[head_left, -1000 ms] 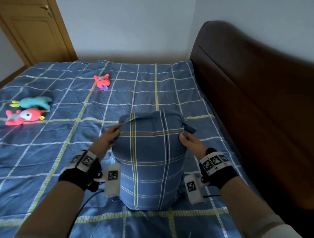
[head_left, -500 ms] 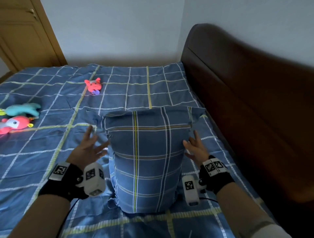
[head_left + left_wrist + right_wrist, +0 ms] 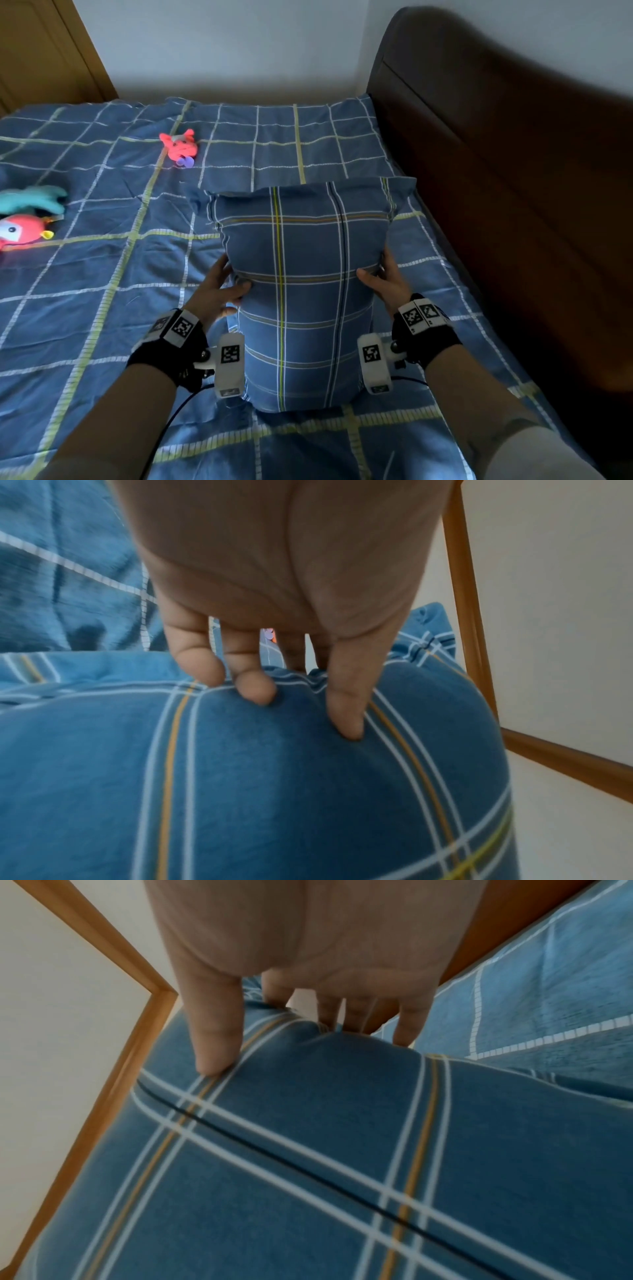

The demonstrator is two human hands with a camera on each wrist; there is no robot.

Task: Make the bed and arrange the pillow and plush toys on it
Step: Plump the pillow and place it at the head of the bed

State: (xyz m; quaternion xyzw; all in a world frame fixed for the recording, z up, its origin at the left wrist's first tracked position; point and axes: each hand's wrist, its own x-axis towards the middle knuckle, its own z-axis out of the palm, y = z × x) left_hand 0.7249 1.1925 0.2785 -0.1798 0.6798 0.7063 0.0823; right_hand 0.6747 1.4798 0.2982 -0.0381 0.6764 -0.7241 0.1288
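- A blue checked quilt (image 3: 102,308) with white and yellow-green lines covers the bed, beside a dark brown wooden headboard (image 3: 513,171).
- A blue plaid pillow (image 3: 301,291) lies on the quilt near the headboard.
- The left hand (image 3: 215,291) grasps the pillow's left edge, thumb on top.
- The right hand (image 3: 387,281) grasps its right edge likewise.
- A teal plush toy (image 3: 32,202) and a pink-red plush fish (image 3: 20,233) lie touching at far left.
- A small pink plush toy (image 3: 180,147) lies apart, farther up.

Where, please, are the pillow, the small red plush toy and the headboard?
pillow (image 3: 301,274), head view, middle of its front face.
small red plush toy (image 3: 181,147), head view, its body.
headboard (image 3: 496,164), head view, its dark wooden panel.
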